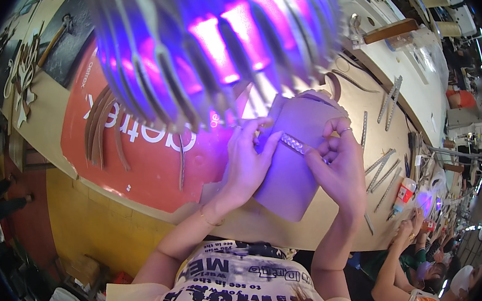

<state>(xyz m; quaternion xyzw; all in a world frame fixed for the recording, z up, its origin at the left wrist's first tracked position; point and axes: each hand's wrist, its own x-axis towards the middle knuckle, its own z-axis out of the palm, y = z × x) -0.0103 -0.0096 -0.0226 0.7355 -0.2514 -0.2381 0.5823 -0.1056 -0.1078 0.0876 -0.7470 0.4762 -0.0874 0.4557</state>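
A short braided strip [294, 143], silvery under the purple light, stretches between my two hands above the worktable. My left hand [246, 160] has its thumb against the strip's upper left end, fingers bent around that end. At the lower right end, my right hand [338, 167] pinches the strip between thumb and fingers, its other fingers curled. Beneath both hands lies a plain sheet [291, 189], tinted violet by the light. The ribbed lamp head [219, 42] glows purple close above and hides part of the table beyond my hands.
Brown strips [100, 132] lie on a red printed sheet [145, 183] at left. Several braided strips [382, 166] lie at right, near a red-and-white bottle [405, 191]. A wooden-handled tool [389, 32] rests far right. Another person's hands [408, 230] are at lower right.
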